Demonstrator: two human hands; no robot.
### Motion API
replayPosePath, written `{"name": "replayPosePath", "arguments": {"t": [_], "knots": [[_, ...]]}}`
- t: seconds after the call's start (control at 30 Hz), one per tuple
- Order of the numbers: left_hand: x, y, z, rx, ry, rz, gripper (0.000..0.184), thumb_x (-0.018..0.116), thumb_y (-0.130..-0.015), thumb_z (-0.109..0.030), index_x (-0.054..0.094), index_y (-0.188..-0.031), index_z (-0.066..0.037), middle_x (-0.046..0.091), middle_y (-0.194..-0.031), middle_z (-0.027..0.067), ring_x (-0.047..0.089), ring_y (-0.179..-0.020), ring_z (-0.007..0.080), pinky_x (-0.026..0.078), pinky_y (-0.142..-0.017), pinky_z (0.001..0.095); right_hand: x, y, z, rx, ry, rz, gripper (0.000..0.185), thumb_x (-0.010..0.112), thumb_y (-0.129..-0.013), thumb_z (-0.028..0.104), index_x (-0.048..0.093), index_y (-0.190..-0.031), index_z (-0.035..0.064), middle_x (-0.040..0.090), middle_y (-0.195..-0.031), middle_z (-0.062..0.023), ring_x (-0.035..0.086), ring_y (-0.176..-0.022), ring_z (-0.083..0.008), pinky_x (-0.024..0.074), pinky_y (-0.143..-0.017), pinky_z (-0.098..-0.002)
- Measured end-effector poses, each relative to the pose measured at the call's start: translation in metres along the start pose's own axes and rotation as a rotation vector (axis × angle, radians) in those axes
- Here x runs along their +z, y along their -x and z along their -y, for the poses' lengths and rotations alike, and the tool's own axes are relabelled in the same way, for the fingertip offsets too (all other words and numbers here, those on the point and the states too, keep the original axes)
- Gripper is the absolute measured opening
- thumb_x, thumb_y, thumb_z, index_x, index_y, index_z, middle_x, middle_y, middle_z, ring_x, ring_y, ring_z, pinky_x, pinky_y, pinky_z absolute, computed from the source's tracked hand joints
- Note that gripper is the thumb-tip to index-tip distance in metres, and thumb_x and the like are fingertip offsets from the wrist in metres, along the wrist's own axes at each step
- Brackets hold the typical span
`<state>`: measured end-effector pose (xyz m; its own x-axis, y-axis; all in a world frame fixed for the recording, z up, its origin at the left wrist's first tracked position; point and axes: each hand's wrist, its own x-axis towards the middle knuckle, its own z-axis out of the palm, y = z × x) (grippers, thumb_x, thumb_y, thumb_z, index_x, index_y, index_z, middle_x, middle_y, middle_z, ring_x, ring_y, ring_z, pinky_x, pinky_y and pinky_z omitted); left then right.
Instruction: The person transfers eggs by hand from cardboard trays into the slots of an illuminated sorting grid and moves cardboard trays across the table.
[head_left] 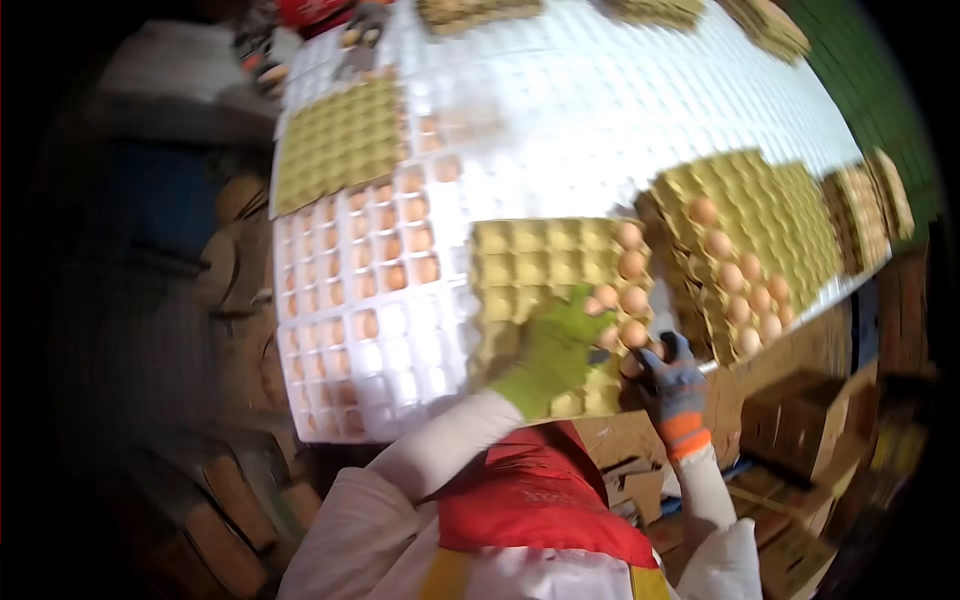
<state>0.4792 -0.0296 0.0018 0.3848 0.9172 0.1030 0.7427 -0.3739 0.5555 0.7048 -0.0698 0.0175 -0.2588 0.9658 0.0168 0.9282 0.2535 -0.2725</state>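
Note:
My left hand, in a green glove, reaches over a yellowish pulp egg tray, its fingers curled at brown eggs. Its palm hides part of the cups. At the tray's right edge, my right hand, in a grey-blue glove with an orange cuff, has its dark fingertips closed around an egg, partly hidden. More eggs line the right-hand column of this tray. Just right of it, a stack of pulp trays carries several eggs in a slanting group.
White moulded trays cover the table, with eggs in rows at left. A pulp tray lies over some of them. Another person's gloved hand is at the far left. Tray stacks stand right; cardboard boxes sit below.

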Motion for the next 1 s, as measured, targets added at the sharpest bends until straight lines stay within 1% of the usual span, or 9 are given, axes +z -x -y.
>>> {"name": "replayPosePath", "arguments": {"t": [0.17, 0.43, 0.53, 0.6, 0.7, 0.77, 0.87, 0.97, 1.0], "knots": [[0.051, -0.021, -0.021, -0.098, -0.422, -0.083, 0.02, 0.064, -0.083, -0.021, 0.069, -0.102, -0.015, 0.053, -0.101, 0.0048, 0.056, -0.086, 0.024, 0.051, -0.055, 0.0376, -0.008, 0.01, -0.007, 0.094, -0.192, -0.02, 0.046, 0.084, -0.069, 0.01, 0.07, -0.113, 0.0129, 0.058, -0.121, -0.0155, 0.061, -0.107, -0.0363, 0.0526, -0.087, -0.0427], [-0.044, 0.051, 0.035, -0.314, 0.209, -0.458, 0.039, 0.083, -0.076, -0.034, 0.073, -0.11, -0.018, 0.064, -0.115, 0.0075, 0.066, -0.104, 0.0242, 0.055, -0.077, 0.0365, -0.003, -0.028, 0.028, -0.026, -0.703, -0.025, 0.045, 0.08, -0.072, 0.007, 0.067, -0.114, 0.0025, 0.062, -0.119, -0.0104, 0.061, -0.109, -0.026, 0.0482, -0.098, -0.0381], [-0.084, 0.109, 0.094, -0.669, -0.027, -0.544, 0.047, 0.09, -0.069, -0.034, 0.075, -0.111, -0.02, 0.062, -0.119, 0.0074, 0.067, -0.101, 0.0258, 0.057, -0.081, 0.0371, 0.009, -0.07, 0.092, -0.2, -0.626, 0.158, 0.05, 0.085, -0.068, 0.011, 0.07, -0.115, 0.0061, 0.061, -0.121, -0.0166, 0.061, -0.112, -0.0352, 0.0512, -0.095, -0.0416], [-0.099, 0.133, 0.123, -0.798, -0.173, -0.542, 0.047, 0.088, -0.07, -0.028, 0.073, -0.114, -0.017, 0.059, -0.117, 0.0067, 0.065, -0.105, 0.0269, 0.055, -0.084, 0.0377, 0.039, -0.097, 0.137, -0.433, -0.621, 0.033, 0.051, 0.087, -0.072, 0.025, 0.07, -0.12, 0.0183, 0.061, -0.119, -0.0148, 0.064, -0.107, -0.0357, 0.0553, -0.088, -0.043], [-0.085, 0.144, 0.154, -0.776, -0.276, -0.417, 0.042, 0.085, -0.073, -0.023, 0.073, -0.112, -0.014, 0.059, -0.117, 0.0066, 0.065, -0.102, 0.0282, 0.054, -0.083, 0.0384, 0.074, -0.133, 0.197, -0.514, -0.353, 0.09, 0.043, 0.082, -0.078, 0.029, 0.069, -0.119, 0.0241, 0.063, -0.12, -0.0099, 0.068, -0.097, -0.0311, 0.0567, -0.074, -0.0433], [-0.083, 0.152, 0.15, -0.79, -0.229, -0.478, 0.038, 0.081, -0.077, -0.018, 0.073, -0.114, -0.012, 0.061, -0.116, 0.0069, 0.065, -0.099, 0.0299, 0.053, -0.084, 0.0396, 0.096, -0.149, 0.222, -0.551, -0.109, 0.141, 0.043, 0.083, -0.077, 0.02, 0.07, -0.118, 0.023, 0.061, -0.12, -0.0096, 0.068, -0.094, -0.0327, 0.0561, -0.074, -0.0428], [-0.088, 0.176, 0.149, -0.707, -0.101, -0.751, 0.037, 0.076, -0.08, -0.012, 0.074, -0.117, -0.012, 0.069, -0.115, 0.0086, 0.066, -0.104, 0.0302, 0.055, -0.087, 0.0385, 0.099, -0.149, 0.227, -0.641, -0.171, 0.035, 0.041, 0.078, -0.084, 0.029, 0.067, -0.123, 0.0253, 0.065, -0.111, -0.008, 0.067, -0.073, -0.0278, 0.0551, -0.065, -0.0417], [-0.065, 0.205, 0.16, -0.716, -0.044, -0.749, 0.034, 0.072, -0.085, -0.014, 0.073, -0.119, -0.014, 0.069, -0.116, 0.0086, 0.068, -0.105, 0.0277, 0.057, -0.086, 0.037, 0.125, -0.125, 0.227, -0.315, -0.705, 0.486, 0.042, 0.075, -0.088, 0.032, 0.064, -0.128, 0.0265, 0.066, -0.107, -0.0071, 0.066, -0.07, -0.0279, 0.0554, -0.069, -0.0423], [-0.067, 0.204, 0.158, -0.732, 0.031, -0.75, 0.033, 0.073, -0.086, -0.015, 0.073, -0.118, -0.011, 0.071, -0.113, 0.0094, 0.069, -0.104, 0.0269, 0.057, -0.086, 0.0358, 0.136, -0.119, 0.238, -0.456, -0.626, 0.415, 0.045, 0.074, -0.089, 0.031, 0.062, -0.132, 0.0256, 0.067, -0.108, -0.006, 0.068, -0.073, -0.0253, 0.0559, -0.071, -0.0387]]}}
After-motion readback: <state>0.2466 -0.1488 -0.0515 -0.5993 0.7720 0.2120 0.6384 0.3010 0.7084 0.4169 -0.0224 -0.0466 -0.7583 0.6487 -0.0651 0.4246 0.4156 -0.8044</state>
